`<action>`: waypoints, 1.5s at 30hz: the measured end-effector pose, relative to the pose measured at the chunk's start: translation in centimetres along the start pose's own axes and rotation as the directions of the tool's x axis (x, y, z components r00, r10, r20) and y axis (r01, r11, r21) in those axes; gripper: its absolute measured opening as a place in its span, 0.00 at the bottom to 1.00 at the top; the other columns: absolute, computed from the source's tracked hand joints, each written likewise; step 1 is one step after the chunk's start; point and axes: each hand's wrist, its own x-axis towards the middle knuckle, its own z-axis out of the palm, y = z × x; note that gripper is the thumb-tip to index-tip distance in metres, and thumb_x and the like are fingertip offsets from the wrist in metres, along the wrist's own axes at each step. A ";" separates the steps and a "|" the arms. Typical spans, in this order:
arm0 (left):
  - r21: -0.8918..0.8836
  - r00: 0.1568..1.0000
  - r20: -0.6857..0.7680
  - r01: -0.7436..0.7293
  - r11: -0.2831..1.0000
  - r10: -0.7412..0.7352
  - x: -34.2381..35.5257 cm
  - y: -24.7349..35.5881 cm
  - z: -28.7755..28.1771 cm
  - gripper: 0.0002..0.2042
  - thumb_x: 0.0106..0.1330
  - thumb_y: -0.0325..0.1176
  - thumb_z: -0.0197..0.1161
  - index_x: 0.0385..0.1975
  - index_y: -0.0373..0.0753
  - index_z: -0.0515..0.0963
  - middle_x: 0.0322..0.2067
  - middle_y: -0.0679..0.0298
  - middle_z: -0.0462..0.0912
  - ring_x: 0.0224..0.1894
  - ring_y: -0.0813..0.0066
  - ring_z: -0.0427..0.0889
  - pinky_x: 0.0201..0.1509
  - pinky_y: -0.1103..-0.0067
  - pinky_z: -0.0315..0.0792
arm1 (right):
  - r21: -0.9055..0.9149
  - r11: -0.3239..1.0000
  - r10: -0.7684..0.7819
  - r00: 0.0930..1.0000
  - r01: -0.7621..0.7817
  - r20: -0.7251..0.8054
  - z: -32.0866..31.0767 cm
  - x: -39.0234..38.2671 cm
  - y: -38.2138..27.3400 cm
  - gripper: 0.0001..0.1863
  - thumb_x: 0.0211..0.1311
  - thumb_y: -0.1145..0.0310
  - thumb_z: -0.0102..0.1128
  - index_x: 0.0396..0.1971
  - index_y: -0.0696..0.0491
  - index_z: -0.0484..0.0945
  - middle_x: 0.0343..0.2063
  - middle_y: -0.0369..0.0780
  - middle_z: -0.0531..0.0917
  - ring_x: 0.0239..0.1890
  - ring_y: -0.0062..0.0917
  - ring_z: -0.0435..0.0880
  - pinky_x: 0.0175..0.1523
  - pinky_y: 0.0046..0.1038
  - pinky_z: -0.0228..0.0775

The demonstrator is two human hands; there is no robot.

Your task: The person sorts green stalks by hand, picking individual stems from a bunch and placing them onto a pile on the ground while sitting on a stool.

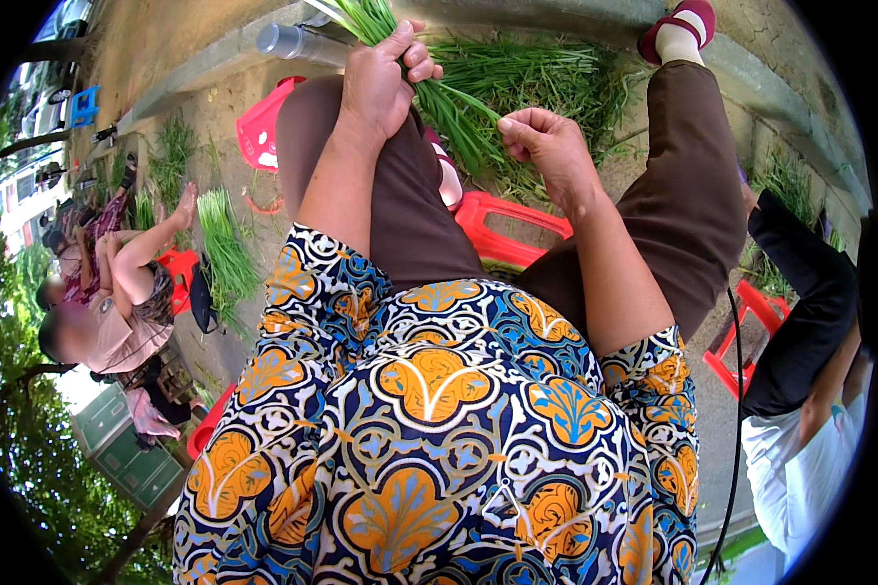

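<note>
My left hand (380, 88) is wrapped round a bunch of long, thin green leaves (449, 117) near the top centre, above my left knee. Their paler ends stick up past the fist. My right hand (548, 146) pinches the tip of the leaves at the bunch's right end. Beyond both hands lies a loose pile of similar greens (546, 73) on the pavement. A red plastic stool (502, 229) shows between my legs, below the hands.
Concrete kerb (185, 83) with grey cylinder (283, 41); red plastic item (259, 127); another pile of greens (219, 244). Seated people (117, 331) are at left, beside green bins (132, 448); another person (790, 322) sits at right by a red stool (727, 351). A black cable (737, 429) hangs right.
</note>
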 end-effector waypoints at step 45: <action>-0.006 1.000 0.018 0.016 1.000 -0.016 -0.4 -0.3 0.7 0.12 0.67 0.39 0.51 0.35 0.35 0.69 0.15 0.73 0.60 0.16 0.83 0.60 0.33 0.78 0.67 | -0.014 0.999 -0.036 0.994 0.038 0.105 1.5 -0.7 -0.1 0.05 0.56 0.70 0.58 0.26 0.56 0.76 0.20 0.31 0.75 0.23 0.12 0.70 0.30 0.15 0.63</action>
